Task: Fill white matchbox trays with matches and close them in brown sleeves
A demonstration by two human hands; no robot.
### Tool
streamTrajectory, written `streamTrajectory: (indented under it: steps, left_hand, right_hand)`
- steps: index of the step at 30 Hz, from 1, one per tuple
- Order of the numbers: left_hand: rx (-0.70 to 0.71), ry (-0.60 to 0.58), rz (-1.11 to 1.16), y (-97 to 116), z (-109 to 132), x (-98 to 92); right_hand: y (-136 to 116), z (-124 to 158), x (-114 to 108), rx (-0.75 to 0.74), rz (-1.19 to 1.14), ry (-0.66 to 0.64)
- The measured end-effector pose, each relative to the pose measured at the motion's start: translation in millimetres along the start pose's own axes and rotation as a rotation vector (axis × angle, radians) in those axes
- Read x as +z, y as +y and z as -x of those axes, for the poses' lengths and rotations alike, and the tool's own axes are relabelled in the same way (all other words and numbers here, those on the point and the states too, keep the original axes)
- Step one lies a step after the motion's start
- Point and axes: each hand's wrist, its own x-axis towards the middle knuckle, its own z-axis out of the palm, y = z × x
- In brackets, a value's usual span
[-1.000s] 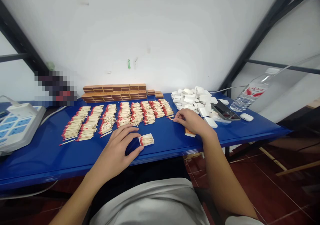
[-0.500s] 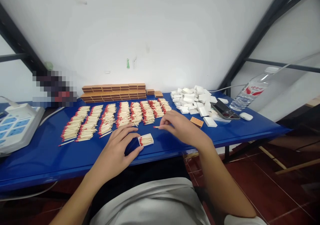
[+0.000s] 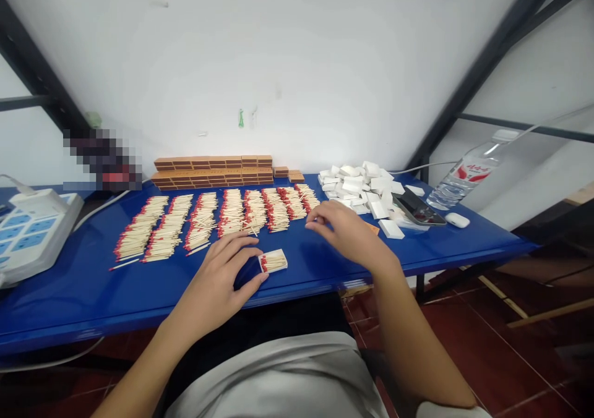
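A white matchbox tray [image 3: 279,260] filled with red-tipped matches [image 3: 273,261] lies on the blue table. My left hand [image 3: 225,271] holds the tray's left end between thumb and fingertip, with the other fingers resting curved on the tabletop. To the right and a little farther back, my right hand [image 3: 341,229] hovers over the table. Its fingers are curled together, and no match shows between them. Just behind that hand, an orange matchbox sleeve [image 3: 372,227] is mostly hidden.
Several rows of loose matches [image 3: 199,220] stretch across the table. Behind them stand stacked brown matchboxes [image 3: 213,172]. White trays [image 3: 352,186] are heaped at the right, near a phone [image 3: 417,206], an earbud case [image 3: 457,219] and a water bottle [image 3: 471,170]. A power strip [image 3: 37,232] sits at far left.
My right hand has moved slightly right and away from me; the single match seen in its fingers before no longer shows. My left hand stays at the tray.
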Motion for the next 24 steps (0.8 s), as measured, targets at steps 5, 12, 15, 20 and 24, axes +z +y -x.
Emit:
streamTrajectory:
  steps: [5, 12, 15, 20, 24]
  left_hand:
    - [-0.003, -0.002, -0.004, -2, 1, 0.8]
    - [-0.006, -0.011, -0.020, -2, 1, 1.1]
    - [-0.009, -0.004, -0.015, -3, 1, 1.7]
    - [-0.005, -0.001, -0.010, -2, 1, 1.4]
    - [-0.009, -0.005, -0.003, -1, 0, 0.7]
  right_hand:
    - [49, -5, -1, 0.144, 0.091, -0.009]
    - [59, -7, 9, 0.111, 0.047, -0.009]
    - [60, -7, 10, 0.105, 0.046, -0.024]
    - [63, -8, 11, 0.107, 0.031, -0.039]
    - [67, -9, 13, 0.088, 0.005, -0.066]
